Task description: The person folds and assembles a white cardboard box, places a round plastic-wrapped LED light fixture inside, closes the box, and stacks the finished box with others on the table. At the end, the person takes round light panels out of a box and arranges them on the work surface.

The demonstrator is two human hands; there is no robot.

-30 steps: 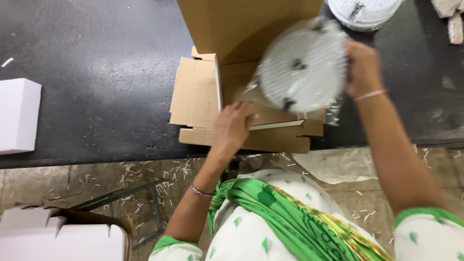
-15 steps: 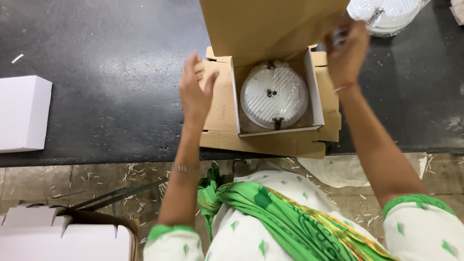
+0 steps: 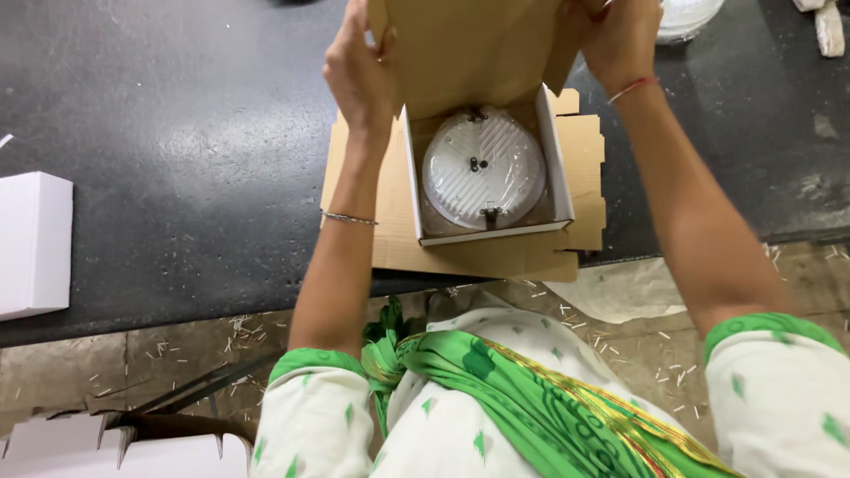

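A round white lamp fixture in clear plastic wrap (image 3: 483,168) lies flat inside an open cardboard box (image 3: 496,237) on the black table (image 3: 177,159). The box's tall brown lid flap (image 3: 474,49) stands up behind it. My left hand (image 3: 359,75) grips the flap's left edge. On the flap's right edge, near the top of the view, my right hand (image 3: 620,40) holds on. Both arms reach forward over the box's loose side flaps.
A white box (image 3: 34,243) sits at the table's left edge. More white boxes (image 3: 115,451) show at the bottom left. Another wrapped round fixture (image 3: 686,18) lies at the far right. Paper shreds litter the floor (image 3: 620,327) below the table edge.
The wrapped fixture went from my right hand down into the box. Both hands then rose to the upright lid flap and took hold of its two edges.
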